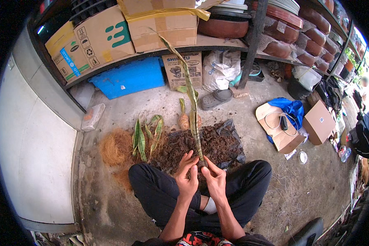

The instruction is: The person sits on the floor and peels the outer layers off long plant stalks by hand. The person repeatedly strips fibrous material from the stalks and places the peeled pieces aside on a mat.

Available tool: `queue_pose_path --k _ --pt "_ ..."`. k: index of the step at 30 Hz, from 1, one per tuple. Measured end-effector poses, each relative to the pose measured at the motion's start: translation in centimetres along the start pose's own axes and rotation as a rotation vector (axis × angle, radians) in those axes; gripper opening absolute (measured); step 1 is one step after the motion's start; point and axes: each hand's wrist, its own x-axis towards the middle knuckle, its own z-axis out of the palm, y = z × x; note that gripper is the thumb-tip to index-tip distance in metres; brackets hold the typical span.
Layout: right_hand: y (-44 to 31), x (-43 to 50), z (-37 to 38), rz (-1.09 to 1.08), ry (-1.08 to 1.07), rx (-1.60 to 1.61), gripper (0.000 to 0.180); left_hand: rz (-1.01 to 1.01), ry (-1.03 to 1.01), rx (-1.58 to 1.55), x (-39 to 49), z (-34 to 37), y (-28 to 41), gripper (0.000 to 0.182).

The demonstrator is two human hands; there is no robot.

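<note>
A tall snake plant leaf [191, 92] rises from between my hands, its base set in a small clump of dark soil [202, 164]. My left hand [187, 176] and my right hand [214, 180] pinch this clump from either side, thumbs towards me. Just beyond them, dark soil mix [216, 141] is heaped on a black plastic sheet [240, 150]. Left of the heap stand shorter snake plants [139, 140] beside a mound of brown coconut fibre [114, 148]. Behind the soil sits a string-wrapped root ball [183, 121] with a leaf; another is partly hidden by the tall leaf.
Loose white string [284, 200] is strewn on the concrete at right. Farther right lie an opened cardboard piece [275, 135] with a cable and a cardboard box [319, 122]. A grey clog [216, 100] and a blue bin [130, 78] are near the loaded shelf [221, 44].
</note>
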Motion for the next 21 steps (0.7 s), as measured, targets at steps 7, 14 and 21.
queue_pose_path --k 7,14,21 --pt "-0.3 -0.1 0.0 0.008 0.020 -0.041 0.042 -0.096 0.003 -0.054 0.4 0.0 1.0 0.027" --pt "-0.5 -0.3 0.1 -0.040 0.005 -0.080 0.043 -0.076 0.013 -0.046 -0.5 0.3 -0.3 0.027" --pt "0.2 0.2 0.3 -0.030 0.014 -0.004 0.045 -0.287 -0.071 -0.272 -0.5 -0.1 0.1 0.032"
